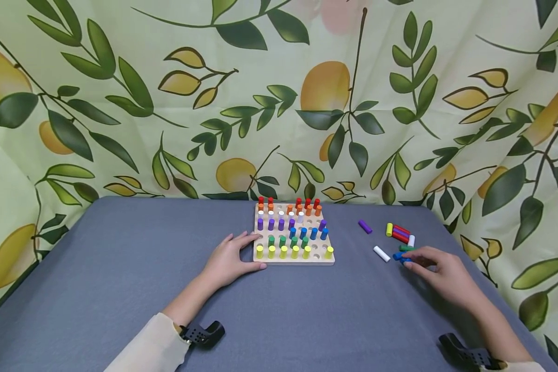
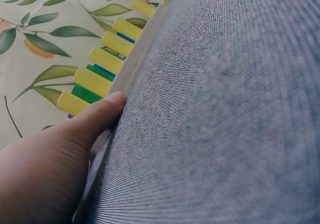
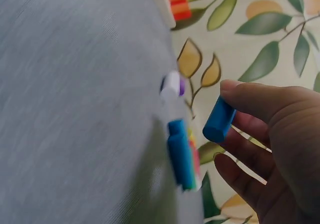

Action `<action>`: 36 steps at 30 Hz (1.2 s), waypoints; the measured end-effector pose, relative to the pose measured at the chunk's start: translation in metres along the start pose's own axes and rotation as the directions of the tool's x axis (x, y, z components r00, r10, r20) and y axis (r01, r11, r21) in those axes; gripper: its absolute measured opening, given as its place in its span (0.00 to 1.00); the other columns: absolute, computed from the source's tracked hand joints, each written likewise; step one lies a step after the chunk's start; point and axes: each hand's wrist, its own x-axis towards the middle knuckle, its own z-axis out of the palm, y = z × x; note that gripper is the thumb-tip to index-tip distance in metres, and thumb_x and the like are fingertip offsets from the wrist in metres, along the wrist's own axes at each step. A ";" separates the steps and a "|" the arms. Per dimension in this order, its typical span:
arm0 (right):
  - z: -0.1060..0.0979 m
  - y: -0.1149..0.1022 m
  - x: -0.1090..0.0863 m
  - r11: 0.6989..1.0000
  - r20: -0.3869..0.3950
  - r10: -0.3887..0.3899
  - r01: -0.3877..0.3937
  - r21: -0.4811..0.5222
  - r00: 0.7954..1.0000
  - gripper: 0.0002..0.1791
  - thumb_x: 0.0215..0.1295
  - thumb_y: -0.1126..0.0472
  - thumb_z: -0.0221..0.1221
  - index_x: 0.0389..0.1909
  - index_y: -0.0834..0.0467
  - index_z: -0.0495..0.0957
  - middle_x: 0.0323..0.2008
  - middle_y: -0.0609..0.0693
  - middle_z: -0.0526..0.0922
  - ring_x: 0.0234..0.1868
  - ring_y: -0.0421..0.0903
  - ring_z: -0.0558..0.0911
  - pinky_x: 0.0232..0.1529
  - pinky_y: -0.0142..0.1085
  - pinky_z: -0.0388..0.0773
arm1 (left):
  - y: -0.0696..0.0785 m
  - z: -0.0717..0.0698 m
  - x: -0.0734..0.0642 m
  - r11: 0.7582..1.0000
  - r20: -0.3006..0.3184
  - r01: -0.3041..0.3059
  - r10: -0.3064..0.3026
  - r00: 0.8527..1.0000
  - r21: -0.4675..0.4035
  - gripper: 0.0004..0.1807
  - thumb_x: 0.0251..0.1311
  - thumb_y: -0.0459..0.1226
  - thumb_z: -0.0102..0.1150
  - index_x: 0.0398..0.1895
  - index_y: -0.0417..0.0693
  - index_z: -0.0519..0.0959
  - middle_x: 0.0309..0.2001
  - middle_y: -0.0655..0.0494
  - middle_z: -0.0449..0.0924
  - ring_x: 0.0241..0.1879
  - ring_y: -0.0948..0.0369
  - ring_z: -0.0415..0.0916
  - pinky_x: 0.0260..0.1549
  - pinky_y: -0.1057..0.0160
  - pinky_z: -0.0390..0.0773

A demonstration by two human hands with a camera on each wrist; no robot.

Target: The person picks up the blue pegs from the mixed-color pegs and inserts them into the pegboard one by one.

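Note:
A wooden pegboard (image 1: 294, 262) stands mid-table with rows of red, orange, white, purple, blue, green and yellow pegs upright in it; some holes show bare. My left hand (image 1: 230, 262) holds the board at its front left corner, thumb on the front edge and fingers at the left side. In the left wrist view the thumb (image 2: 102, 114) lies against the board's edge (image 2: 131, 69). Between thumb and fingers my right hand (image 3: 285, 134) pinches a blue peg (image 3: 219, 120), raised off the cloth. More blue pegs (image 3: 181, 156) lie just below that hand.
Right of the board lie loose pegs: a purple one (image 1: 365, 226), a white one (image 1: 381, 253), a yellow one (image 1: 389, 229), red ones (image 1: 400, 237) and a green one (image 1: 406, 248). Grey cloth (image 1: 121, 268) covers the table. A leaf-patterned curtain (image 1: 269, 139) hangs behind and at the sides.

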 end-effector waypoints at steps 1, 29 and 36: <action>-0.001 -0.003 0.002 1.000 -0.006 -0.009 0.009 0.005 1.000 0.05 0.63 0.61 0.69 0.40 0.52 0.88 0.35 0.46 0.87 0.32 0.24 0.77 0.26 0.26 0.74 | 0.000 0.000 0.000 1.000 0.000 0.000 0.000 1.000 -0.001 0.42 0.50 0.59 0.75 0.69 0.59 0.75 0.72 0.44 0.70 0.76 0.38 0.60 0.75 0.35 0.58; 0.009 -0.107 0.083 0.986 -0.018 -0.037 0.040 0.160 0.999 0.12 0.70 0.57 0.63 0.51 0.54 0.84 0.40 0.49 0.87 0.39 0.41 0.86 0.39 0.25 0.82 | -0.001 0.001 0.000 1.000 -0.011 -0.018 0.018 1.000 -0.011 0.42 0.50 0.58 0.75 0.69 0.58 0.75 0.71 0.46 0.72 0.75 0.43 0.63 0.77 0.38 0.56; 0.020 -0.125 0.102 0.980 -0.060 -0.032 0.043 0.192 0.998 0.13 0.71 0.59 0.62 0.53 0.56 0.85 0.41 0.50 0.86 0.42 0.45 0.84 0.42 0.19 0.78 | -0.002 0.000 0.000 1.000 -0.013 -0.016 0.016 1.000 -0.011 0.42 0.49 0.58 0.75 0.69 0.58 0.75 0.71 0.45 0.72 0.75 0.42 0.62 0.77 0.38 0.57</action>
